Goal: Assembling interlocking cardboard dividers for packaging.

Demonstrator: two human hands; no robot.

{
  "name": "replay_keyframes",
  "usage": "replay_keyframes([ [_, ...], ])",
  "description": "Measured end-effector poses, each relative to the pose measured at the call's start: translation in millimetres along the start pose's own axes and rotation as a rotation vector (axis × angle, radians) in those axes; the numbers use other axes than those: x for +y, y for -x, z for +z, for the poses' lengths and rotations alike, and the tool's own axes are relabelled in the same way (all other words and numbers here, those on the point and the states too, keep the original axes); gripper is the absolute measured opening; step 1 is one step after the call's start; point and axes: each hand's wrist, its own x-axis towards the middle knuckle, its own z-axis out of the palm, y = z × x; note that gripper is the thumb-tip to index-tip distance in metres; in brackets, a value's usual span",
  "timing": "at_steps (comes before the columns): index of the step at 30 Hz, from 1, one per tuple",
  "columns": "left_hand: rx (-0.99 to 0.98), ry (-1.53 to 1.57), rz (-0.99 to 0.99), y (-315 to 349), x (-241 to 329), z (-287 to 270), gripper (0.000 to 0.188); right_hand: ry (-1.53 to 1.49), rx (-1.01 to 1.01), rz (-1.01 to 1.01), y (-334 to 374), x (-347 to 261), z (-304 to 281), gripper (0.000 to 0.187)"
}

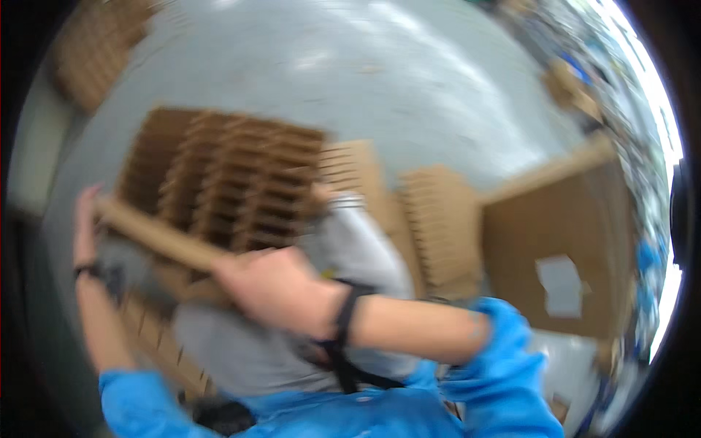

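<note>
A brown cardboard divider grid with rows of slotted cells lies tilted in front of me. Along its near side runs a long cardboard strip; I cannot tell whether it is joined to the grid. My right hand is closed around the strip's right end. At the other end, my left hand holds the strip with fingers stretched up along it, blurred by motion. Dark straps circle both wrists. The grid's underside is hidden.
Slotted cardboard sheets lie right of the grid, beside a large open cardboard box with a white paper inside. More slotted cardboard lies at lower left. A brown stack stands far left on the grey floor. My grey-clad legs are below the grid.
</note>
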Motion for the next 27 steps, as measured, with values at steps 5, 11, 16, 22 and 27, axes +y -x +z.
replay_keyframes([
  [5, -0.237, 0.188, -0.253, 35, 69, -13, 0.067, 0.185, -0.324, -0.110, -25, -31, -62, 0.028],
  [11, -0.084, 0.113, -0.175, 70, 84, 15, 0.073, 0.125, -0.201, -0.191, -119, -35, -31, 0.043],
  [16, -0.165, 0.056, -0.027, 51, 78, 4, 0.078, 0.264, -0.191, -0.134, -157, -55, -7, 0.028],
  [22, -0.066, 0.094, 0.134, 47, 39, 31, 0.081, 0.302, -0.192, -0.113, -153, -55, -30, 0.023],
  [27, 0.130, -0.183, 0.176, 65, 50, 48, 0.060, 0.274, -0.155, -0.152, -146, -45, -25, 0.027],
])
